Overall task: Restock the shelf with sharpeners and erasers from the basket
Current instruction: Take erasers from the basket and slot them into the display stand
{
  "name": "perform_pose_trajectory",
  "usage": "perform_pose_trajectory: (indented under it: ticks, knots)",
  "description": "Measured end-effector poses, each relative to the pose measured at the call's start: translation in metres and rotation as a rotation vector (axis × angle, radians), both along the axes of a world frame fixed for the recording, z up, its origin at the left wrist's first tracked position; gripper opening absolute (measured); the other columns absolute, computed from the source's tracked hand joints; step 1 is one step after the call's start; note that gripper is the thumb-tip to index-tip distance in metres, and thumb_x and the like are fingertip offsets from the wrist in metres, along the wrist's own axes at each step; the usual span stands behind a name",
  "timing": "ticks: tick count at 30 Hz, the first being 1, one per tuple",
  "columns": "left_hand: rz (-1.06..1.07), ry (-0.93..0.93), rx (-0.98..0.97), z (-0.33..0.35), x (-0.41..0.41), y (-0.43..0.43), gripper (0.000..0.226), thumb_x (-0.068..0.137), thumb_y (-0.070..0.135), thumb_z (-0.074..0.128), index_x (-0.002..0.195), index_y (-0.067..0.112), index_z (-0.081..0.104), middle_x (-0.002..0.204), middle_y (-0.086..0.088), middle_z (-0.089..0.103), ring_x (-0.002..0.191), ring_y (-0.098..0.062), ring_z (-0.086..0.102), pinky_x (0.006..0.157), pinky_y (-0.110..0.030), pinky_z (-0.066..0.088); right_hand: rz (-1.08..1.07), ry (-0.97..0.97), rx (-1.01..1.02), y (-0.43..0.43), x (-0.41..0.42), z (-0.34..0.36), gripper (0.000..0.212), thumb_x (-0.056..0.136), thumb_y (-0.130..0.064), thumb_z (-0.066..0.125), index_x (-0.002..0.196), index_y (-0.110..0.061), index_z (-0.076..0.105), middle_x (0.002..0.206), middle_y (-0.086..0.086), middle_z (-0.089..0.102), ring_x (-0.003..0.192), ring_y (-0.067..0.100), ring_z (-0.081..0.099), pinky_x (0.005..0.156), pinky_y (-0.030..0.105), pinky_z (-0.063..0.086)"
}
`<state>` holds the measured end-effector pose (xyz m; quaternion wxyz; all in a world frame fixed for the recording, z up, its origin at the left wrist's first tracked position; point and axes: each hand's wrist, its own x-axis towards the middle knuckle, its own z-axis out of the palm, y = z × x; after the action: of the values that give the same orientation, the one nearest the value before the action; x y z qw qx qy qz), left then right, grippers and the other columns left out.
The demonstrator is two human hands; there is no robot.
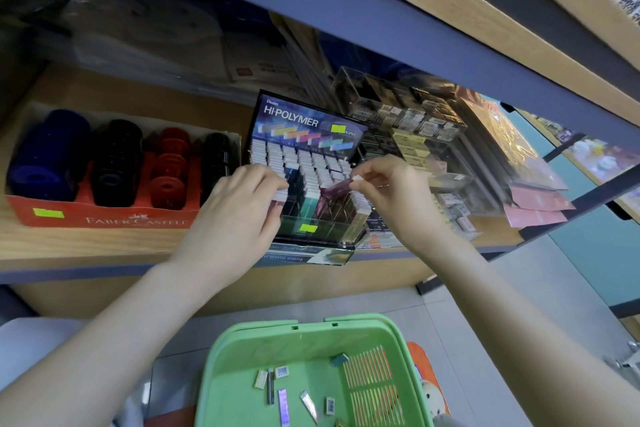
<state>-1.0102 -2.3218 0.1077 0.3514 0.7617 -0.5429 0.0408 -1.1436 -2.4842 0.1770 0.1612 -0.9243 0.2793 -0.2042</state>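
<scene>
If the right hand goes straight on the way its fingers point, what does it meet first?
Probably the erasers in the Hi-Polymer display, just past the purple eraser the right hand pinches; the left hand lies beyond. Depth is unclear.

Light: bright and even on the aisle side, full on my left hand (239, 211), my right hand (394, 194) and the green basket (214, 374); the upper shelf board (450, 55) leaves the shelf's back (104, 28) in deep shadow, dimmest at top left. Glare: pale streaks on the clear organiser (398, 107) and the foil packet (502, 135). Picture: wide-angle, shelf edges bowing toward the corners, soft overall, the eraser (341, 184) in my right fingers smeared, far-right goods blurred beyond reading.
</scene>
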Motion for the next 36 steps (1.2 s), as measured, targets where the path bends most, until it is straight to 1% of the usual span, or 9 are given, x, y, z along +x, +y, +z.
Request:
perform_pose_trajectory:
  ticks: [4, 8, 11, 16, 18, 21, 26, 32, 36]
  knots:
    - [-0.012, -0.007, 0.008, -0.002, 0.001, 0.000, 0.026, 0.088, 0.011, 0.058, 0.114, 0.007, 0.059, 0.114, -0.005, 0.056, 0.108, -0.022, 0.051, 0.091, -0.038, 0.042, 0.083, 0.079, -0.116, -0.002, 0.011, 0.000, 0.004, 0.085, -0.011, 0.069, 0.089, -0.013, 0.071, 0.086, -0.007, 0.057, 0.069, -0.010, 0.052, 0.067, 0.007, 0.041]
    - [-0.014, 0.001, 0.006, -0.003, 0.001, 0.000, 0.027, 0.089, 0.011, 0.059, 0.115, 0.007, 0.058, 0.115, -0.005, 0.056, 0.110, -0.021, 0.050, 0.093, -0.037, 0.040, 0.109, 0.134, -0.031, -0.003, 0.023, 0.010, 0.009, 0.084, -0.011, 0.070, 0.092, -0.010, 0.067, 0.076, -0.011, 0.058, 0.068, -0.004, 0.053, 0.068, 0.011, 0.043]
    - [-0.009, 0.014, 0.006, -0.003, 0.001, 0.000, 0.028, 0.089, 0.012, 0.058, 0.117, 0.008, 0.058, 0.117, -0.004, 0.055, 0.111, -0.020, 0.048, 0.093, -0.035, 0.039, 0.111, 0.171, -0.021, -0.003, 0.028, 0.013, 0.009, 0.085, -0.007, 0.068, 0.092, -0.010, 0.063, 0.069, -0.022, 0.053, 0.065, -0.012, 0.052, 0.063, 0.008, 0.040]
    - [-0.005, -0.032, 0.018, -0.003, 0.001, 0.000, 0.026, 0.088, 0.012, 0.058, 0.114, 0.007, 0.059, 0.113, -0.005, 0.056, 0.108, -0.023, 0.051, 0.089, -0.038, 0.042, 0.110, 0.222, -0.054, -0.001, 0.032, 0.015, 0.007, 0.086, -0.005, 0.065, 0.092, -0.007, 0.064, 0.077, -0.003, 0.059, 0.075, 0.018, 0.059, 0.072, 0.032, 0.048]
    - [-0.002, -0.042, 0.019, -0.003, 0.001, 0.000, 0.026, 0.088, 0.011, 0.058, 0.113, 0.007, 0.059, 0.113, -0.006, 0.056, 0.107, -0.023, 0.052, 0.089, -0.039, 0.042, 0.117, 0.244, -0.078, -0.001, 0.032, 0.016, 0.007, 0.085, -0.003, 0.064, 0.092, -0.006, 0.064, 0.079, 0.000, 0.060, 0.076, 0.021, 0.060, 0.073, 0.035, 0.049]
    - [0.002, -0.035, 0.015, -0.003, 0.000, 0.000, 0.026, 0.088, 0.011, 0.058, 0.114, 0.007, 0.059, 0.113, -0.005, 0.056, 0.108, -0.023, 0.051, 0.090, -0.038, 0.041, 0.099, 0.235, -0.085, -0.005, 0.028, 0.014, 0.007, 0.086, -0.004, 0.064, 0.092, -0.008, 0.064, 0.082, 0.001, 0.061, 0.076, 0.017, 0.059, 0.072, 0.030, 0.048]
    - [0.005, -0.035, 0.015, -0.003, 0.000, 0.000, 0.026, 0.087, 0.011, 0.059, 0.113, 0.007, 0.059, 0.113, -0.006, 0.057, 0.108, -0.023, 0.052, 0.089, -0.037, 0.042, 0.072, 0.039, -0.063, -0.004, 0.015, 0.002, 0.007, 0.086, -0.012, 0.068, 0.090, -0.013, 0.062, 0.076, -0.012, 0.056, 0.070, -0.008, 0.052, 0.066, 0.001, 0.037]
    - [0.002, -0.029, 0.022, -0.003, 0.000, 0.000, 0.028, 0.088, 0.012, 0.058, 0.116, 0.007, 0.058, 0.115, -0.005, 0.055, 0.110, -0.022, 0.049, 0.090, -0.036, 0.040, 0.134, 0.060, -0.124, -0.005, 0.008, -0.001, 0.006, 0.084, -0.012, 0.070, 0.087, -0.014, 0.065, 0.081, -0.006, 0.059, 0.074, 0.007, 0.056, 0.070, 0.009, 0.042]
    - [0.008, -0.034, 0.022, -0.003, -0.001, 0.000, 0.028, 0.087, 0.011, 0.059, 0.115, 0.007, 0.059, 0.115, -0.006, 0.056, 0.110, -0.022, 0.049, 0.090, -0.036, 0.040, 0.112, 0.075, 0.012, -0.002, 0.004, 0.008, 0.012, 0.084, -0.012, 0.069, 0.081, -0.021, 0.062, 0.076, -0.009, 0.061, 0.074, 0.005, 0.058, 0.068, 0.006, 0.042]
